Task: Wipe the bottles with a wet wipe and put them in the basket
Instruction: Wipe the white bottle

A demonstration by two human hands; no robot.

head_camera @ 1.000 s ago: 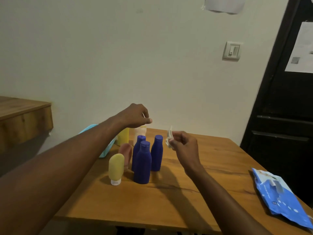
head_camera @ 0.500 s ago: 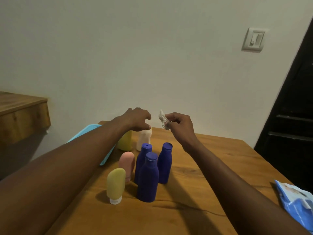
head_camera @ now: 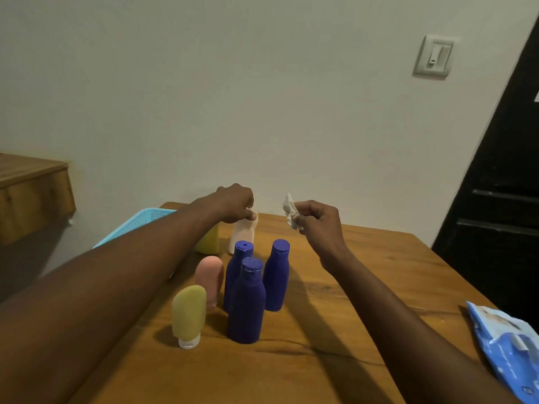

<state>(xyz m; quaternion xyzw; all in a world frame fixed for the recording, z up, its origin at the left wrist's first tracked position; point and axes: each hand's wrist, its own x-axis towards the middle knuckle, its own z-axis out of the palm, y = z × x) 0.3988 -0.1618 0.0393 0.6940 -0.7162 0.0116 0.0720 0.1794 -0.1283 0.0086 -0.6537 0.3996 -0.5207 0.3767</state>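
Dim, warm indoor light comes from the upper right. The yellow tube throws a soft shadow leftward on the wooden table, and the wall under the wooden shelf is dark. The detail is soft and grainy. The black door leans with wide-angle distortion.

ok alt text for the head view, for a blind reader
A left hand grips the top of a white bottle on a wooden table while the right hand pinches a crumpled wet wipe beside it. Three blue bottles stand nearer, a blue basket at far left.
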